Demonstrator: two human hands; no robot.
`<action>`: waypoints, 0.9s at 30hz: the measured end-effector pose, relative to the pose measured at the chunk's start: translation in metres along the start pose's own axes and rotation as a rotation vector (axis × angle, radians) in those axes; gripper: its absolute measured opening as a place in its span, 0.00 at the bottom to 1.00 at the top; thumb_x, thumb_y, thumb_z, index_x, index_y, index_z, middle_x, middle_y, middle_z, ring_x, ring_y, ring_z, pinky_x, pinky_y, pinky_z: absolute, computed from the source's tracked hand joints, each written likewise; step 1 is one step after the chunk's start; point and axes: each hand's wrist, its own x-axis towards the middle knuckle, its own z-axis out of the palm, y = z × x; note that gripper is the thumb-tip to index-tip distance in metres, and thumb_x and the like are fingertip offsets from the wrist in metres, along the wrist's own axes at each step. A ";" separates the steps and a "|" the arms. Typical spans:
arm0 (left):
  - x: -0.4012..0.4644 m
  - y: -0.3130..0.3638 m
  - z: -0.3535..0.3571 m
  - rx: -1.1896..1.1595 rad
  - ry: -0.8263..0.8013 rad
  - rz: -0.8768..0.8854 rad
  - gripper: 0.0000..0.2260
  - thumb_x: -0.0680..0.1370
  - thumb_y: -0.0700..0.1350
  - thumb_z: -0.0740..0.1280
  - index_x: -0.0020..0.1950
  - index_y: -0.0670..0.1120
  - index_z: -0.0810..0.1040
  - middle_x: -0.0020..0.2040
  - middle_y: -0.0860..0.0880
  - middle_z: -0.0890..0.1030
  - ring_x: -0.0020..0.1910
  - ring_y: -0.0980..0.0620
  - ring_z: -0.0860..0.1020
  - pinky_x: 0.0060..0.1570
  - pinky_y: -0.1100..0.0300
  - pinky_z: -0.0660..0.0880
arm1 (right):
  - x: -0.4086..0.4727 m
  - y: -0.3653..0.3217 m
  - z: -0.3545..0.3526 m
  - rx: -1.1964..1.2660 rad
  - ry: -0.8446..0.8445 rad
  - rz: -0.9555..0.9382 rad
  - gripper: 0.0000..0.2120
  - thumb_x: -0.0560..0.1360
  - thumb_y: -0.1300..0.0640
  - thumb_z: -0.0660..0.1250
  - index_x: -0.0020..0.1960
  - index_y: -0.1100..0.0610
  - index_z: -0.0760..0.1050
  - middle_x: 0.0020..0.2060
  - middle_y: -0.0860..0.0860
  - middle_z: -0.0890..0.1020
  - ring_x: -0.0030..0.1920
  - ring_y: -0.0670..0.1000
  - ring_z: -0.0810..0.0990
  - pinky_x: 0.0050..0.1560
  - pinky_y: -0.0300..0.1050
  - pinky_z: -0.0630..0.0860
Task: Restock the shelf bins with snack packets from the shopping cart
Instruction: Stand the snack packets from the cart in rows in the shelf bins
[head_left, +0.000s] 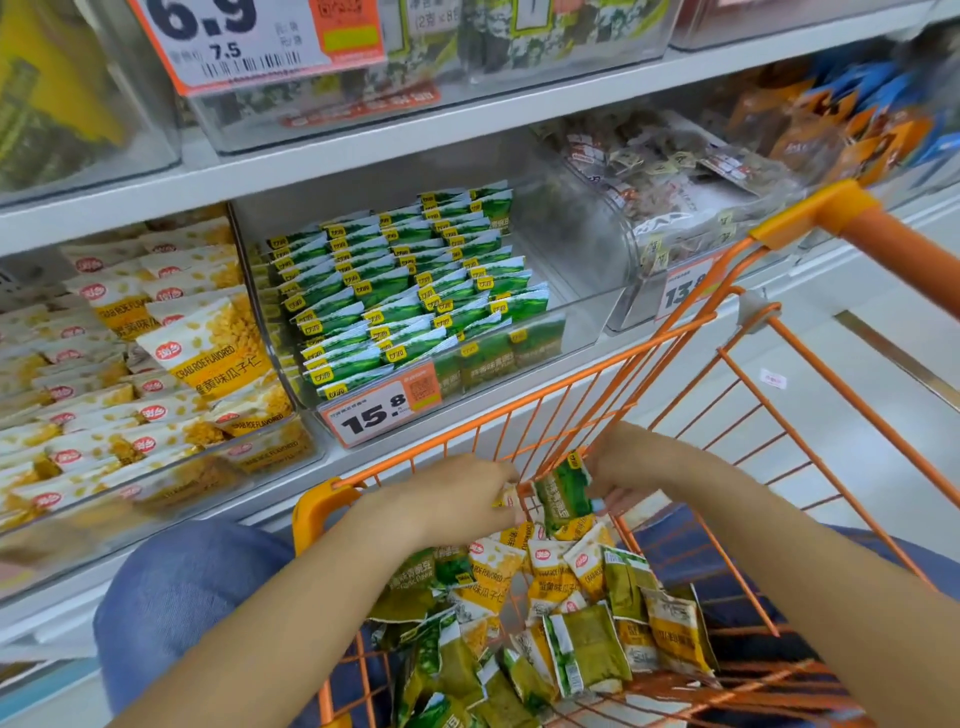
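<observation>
Over the cart (524, 415), the right hand (631, 467) pinches a green packet (561, 491) and the left hand (462, 501) grips packets too. They look light, crinkly and slippery; best pinched at a sealed edge.

Both forearms reach forward, left hand (462, 499) and right hand (631, 465) curled, pinching
</observation>
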 end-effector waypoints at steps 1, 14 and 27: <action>-0.003 0.001 -0.003 -0.094 0.023 0.030 0.24 0.80 0.57 0.61 0.74 0.50 0.64 0.65 0.48 0.75 0.59 0.51 0.76 0.58 0.54 0.74 | -0.016 -0.002 -0.007 -0.007 -0.002 -0.074 0.08 0.75 0.64 0.67 0.53 0.64 0.79 0.41 0.54 0.83 0.36 0.49 0.81 0.39 0.40 0.80; -0.031 0.025 -0.081 -0.298 0.587 0.160 0.17 0.70 0.54 0.75 0.32 0.50 0.69 0.25 0.55 0.67 0.26 0.58 0.65 0.30 0.59 0.57 | -0.090 -0.064 -0.070 0.266 0.576 -0.737 0.02 0.73 0.56 0.71 0.45 0.50 0.82 0.36 0.45 0.82 0.40 0.41 0.79 0.45 0.39 0.76; 0.127 -0.045 -0.201 -0.495 0.925 -0.353 0.25 0.79 0.54 0.65 0.72 0.42 0.68 0.70 0.42 0.71 0.66 0.43 0.71 0.62 0.56 0.69 | -0.006 -0.065 -0.084 -0.297 0.960 -0.247 0.37 0.82 0.50 0.55 0.76 0.65 0.36 0.77 0.58 0.41 0.77 0.56 0.47 0.73 0.49 0.53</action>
